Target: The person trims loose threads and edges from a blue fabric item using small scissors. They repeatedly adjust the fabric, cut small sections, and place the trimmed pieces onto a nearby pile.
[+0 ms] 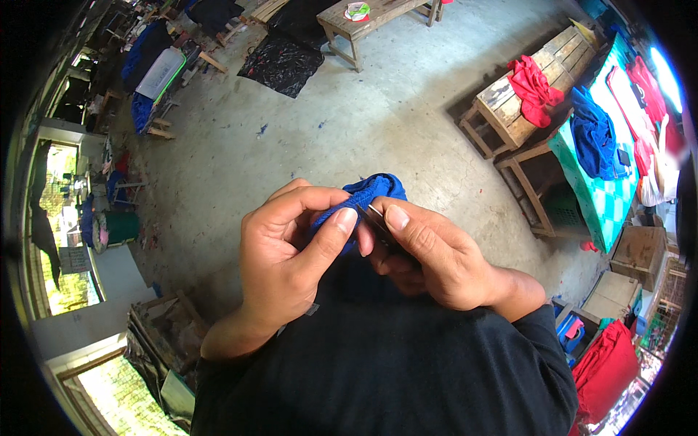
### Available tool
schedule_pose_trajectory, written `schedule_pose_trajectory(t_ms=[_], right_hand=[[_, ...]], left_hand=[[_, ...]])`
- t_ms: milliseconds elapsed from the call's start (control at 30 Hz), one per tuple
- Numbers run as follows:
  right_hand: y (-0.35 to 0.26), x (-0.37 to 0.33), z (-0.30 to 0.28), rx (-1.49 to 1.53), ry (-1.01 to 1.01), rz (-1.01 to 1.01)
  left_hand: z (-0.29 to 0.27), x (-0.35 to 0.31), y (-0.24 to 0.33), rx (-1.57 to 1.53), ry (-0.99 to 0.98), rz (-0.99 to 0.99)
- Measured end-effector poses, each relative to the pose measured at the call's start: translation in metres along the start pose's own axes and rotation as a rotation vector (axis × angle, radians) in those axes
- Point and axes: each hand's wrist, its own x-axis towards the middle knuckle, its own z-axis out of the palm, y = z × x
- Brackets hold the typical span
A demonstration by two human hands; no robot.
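In front of my chest, my left hand [283,236] pinches a bunched piece of blue knit fabric [379,186] between thumb and forefinger. Part of the cloth hangs below and behind my fingers. My right hand [443,254] is closed around a small dark metal tool with a thin pointed tip [376,211]; most of it is hidden in my palm, so its exact kind is unclear. That tip lies at the edge of the fabric, close to my left thumb.
Wooden benches [502,98] stand at the far right, one with red cloth [534,91] on it. Beside them, a table with a green cover [574,160] carries blue garments [592,134]. Black plastic sheeting [283,62] lies on the concrete floor ahead. Red fabric [607,370] hangs at the lower right.
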Motion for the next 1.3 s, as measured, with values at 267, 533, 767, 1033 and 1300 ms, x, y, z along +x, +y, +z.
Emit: schedule_pose_trajectory(t_ms=[267, 533, 767, 1033, 1300], right_hand=[[-0.001, 0.001, 0.003, 0.003, 0.025, 0.026], [0.012, 0.011, -0.007, 0.005, 0.003, -0.068], [0.012, 0.004, 0.000, 0.110, 0.015, -0.067], [0.011, 0.005, 0.001, 0.097, 0.019, -0.089], [0.006, 0.003, -0.003, 0.114, -0.016, -0.055]], left_hand=[[0.000, -0.001, 0.000, -0.017, 0.007, -0.019], [-0.003, -0.007, -0.004, -0.035, 0.027, -0.135], [-0.004, -0.006, 0.001, -0.135, 0.029, -0.220], [-0.006, -0.006, 0.001, -0.105, 0.010, -0.153], [-0.006, -0.004, -0.002, -0.086, -0.006, -0.103]])
